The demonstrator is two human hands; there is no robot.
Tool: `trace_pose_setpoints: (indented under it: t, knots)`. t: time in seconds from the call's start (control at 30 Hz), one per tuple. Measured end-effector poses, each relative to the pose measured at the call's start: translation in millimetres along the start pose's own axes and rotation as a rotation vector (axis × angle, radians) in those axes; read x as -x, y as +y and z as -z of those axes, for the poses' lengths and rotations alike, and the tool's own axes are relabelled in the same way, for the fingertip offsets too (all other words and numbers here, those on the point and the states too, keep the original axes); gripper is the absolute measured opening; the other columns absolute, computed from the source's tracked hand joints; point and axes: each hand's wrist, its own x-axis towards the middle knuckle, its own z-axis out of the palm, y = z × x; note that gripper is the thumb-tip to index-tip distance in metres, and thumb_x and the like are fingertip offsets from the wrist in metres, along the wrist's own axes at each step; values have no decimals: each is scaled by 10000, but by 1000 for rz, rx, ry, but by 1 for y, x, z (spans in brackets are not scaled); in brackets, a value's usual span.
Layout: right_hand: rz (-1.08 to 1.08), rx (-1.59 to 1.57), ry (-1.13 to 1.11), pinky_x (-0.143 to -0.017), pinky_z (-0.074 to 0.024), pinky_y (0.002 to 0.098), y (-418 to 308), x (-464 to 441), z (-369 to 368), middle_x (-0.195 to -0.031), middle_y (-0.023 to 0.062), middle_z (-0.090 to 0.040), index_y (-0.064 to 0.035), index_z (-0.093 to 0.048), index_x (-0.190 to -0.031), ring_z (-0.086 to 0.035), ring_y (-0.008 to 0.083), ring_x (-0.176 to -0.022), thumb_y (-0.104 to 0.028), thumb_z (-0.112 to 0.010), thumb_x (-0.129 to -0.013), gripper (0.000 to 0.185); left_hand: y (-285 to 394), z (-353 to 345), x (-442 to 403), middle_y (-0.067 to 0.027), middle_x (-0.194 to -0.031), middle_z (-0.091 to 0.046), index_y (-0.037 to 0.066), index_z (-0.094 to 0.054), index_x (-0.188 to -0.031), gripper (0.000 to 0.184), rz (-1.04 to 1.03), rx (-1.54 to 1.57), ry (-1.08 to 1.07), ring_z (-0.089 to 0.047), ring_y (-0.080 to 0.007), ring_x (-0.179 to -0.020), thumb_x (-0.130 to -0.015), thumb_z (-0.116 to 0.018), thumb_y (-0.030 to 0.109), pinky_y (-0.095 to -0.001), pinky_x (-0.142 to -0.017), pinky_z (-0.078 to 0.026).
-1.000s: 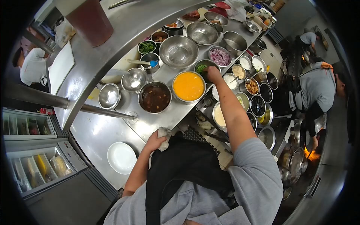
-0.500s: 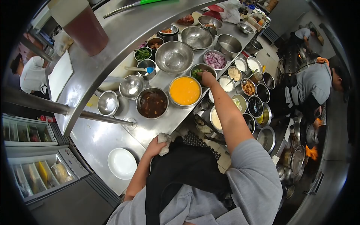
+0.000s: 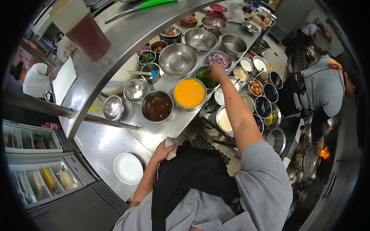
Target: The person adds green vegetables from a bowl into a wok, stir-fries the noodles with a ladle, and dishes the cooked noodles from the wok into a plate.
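While leafy green herbs [image 3: 205, 79] are apparently handled by the right hand [image 3: 217, 72], grip indiscernible, fingertip control is judged necessary.

Bright Metal Beside Dull Fabric

The surface [image 3: 102, 143] is smooth metal, glossy where light strikes it. The shelf [image 3: 121, 40] is metal too, with a softer, brushed sheen. The large bowl [image 3: 178, 59] is thin, shiny metal. The plate [image 3: 128, 168] is white, smooth and glossy. The jug [image 3: 85, 34] looks like translucent plastic. The rag [image 3: 172, 148] is crumpled, matt cloth; the apron [image 3: 192, 163] is matt black fabric, the shirt [image 3: 266, 169] soft grey knit. The greens [image 3: 206, 79] look rough and leafy, the yellow liquid [image 3: 189, 93] smooth.
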Motion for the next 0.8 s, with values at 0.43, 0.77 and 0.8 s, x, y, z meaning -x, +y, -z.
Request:
trace_pose_setpoints:
  t: [0.43,0.77,0.8]
  knots:
    - [-1,36,5,-847,-533,423,12,-9,-1,-963,146,-710,-172,-756,-1012,-673,340,-922,-202,-749,-753,261,-4,-8,-5,-109,-1028,-664,-35,-543,-1206,466,24,21,1,-642,-197,-920,-778,-629,127,-321,-823,-509]
    - [-215,-480,16,-715,-567,379,45,-8,-32,-886,119,-718,-104,-740,-1022,-687,260,-838,-174,-778,-769,265,-14,-14,-10,-100,-1017,-666,-27,-547,-1206,454,28,87,-14,-646,-193,-900,-783,-624,119,-319,-810,-517]
    - [-318,-780,-15,-686,-577,356,46,-6,-32,-920,114,-720,-69,-726,-1058,-684,225,-837,-139,-770,-801,271,-13,-14,-11,-100,-1015,-666,-28,-549,-1202,448,29,77,-21,-646,-194,-895,-786,-622,121,-320,-805,-520]
